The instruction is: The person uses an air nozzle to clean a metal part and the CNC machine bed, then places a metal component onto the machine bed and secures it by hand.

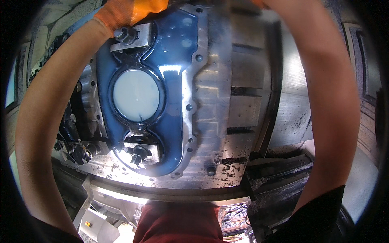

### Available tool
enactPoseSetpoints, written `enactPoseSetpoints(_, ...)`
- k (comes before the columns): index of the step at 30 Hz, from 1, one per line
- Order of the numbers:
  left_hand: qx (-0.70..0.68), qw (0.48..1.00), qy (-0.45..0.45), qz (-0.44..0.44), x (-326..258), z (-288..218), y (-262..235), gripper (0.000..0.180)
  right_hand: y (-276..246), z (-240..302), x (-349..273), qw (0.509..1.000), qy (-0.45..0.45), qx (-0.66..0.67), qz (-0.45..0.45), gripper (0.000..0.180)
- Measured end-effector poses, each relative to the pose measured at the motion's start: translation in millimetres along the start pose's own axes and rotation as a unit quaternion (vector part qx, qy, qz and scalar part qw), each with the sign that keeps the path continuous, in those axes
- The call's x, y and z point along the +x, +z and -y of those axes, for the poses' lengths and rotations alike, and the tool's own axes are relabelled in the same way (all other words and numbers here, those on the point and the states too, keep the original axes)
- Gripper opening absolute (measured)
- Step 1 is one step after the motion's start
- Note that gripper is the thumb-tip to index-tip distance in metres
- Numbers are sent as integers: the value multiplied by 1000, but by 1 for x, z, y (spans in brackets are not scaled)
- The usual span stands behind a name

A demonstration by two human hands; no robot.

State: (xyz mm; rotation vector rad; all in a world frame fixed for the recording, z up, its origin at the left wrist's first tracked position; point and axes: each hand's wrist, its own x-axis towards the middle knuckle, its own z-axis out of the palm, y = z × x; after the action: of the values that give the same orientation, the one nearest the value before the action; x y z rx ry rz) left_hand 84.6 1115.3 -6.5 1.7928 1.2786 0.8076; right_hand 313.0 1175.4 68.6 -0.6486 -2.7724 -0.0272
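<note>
My left hand (129,12) wears an orange glove and reaches to the top edge, just above the upper steel clamp and its nut (129,36). Its fingers are cut off by the frame. My right forearm (324,101) rises along the right side; the right hand is out of frame except for a sliver of orange cuff. Between my arms lies a flat metal casting (210,93) with a blue-tinted recess (174,60). A round bore holding milky white liquid (135,95) sits in the recess. A lower clamp with bolt and nut (139,153) holds its near end.
The casting rests on a slotted machine table (251,91). Metal chips (231,162) are scattered on its near edge. Dark fittings and hoses (75,137) crowd the left side. A red garment (178,222) shows at the bottom, with a white box (95,229) beside it.
</note>
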Motion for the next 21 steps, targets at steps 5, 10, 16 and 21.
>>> enactPoseSetpoints(5,77,997,12,-4,1,3,-1,20,11,-2,7,999,-10,-8,-37,22)
enactPoseSetpoints(10,73,996,33,-24,3,8,2,23,6,4,-1,995,-25,-99,-20,24)
enactPoseSetpoints(16,111,993,29,-18,2,5,-2,26,-2,12,7,991,7,-128,47,30)
enactPoseSetpoints(21,127,990,47,-32,1,3,0,28,-12,16,16,988,69,-103,89,35)
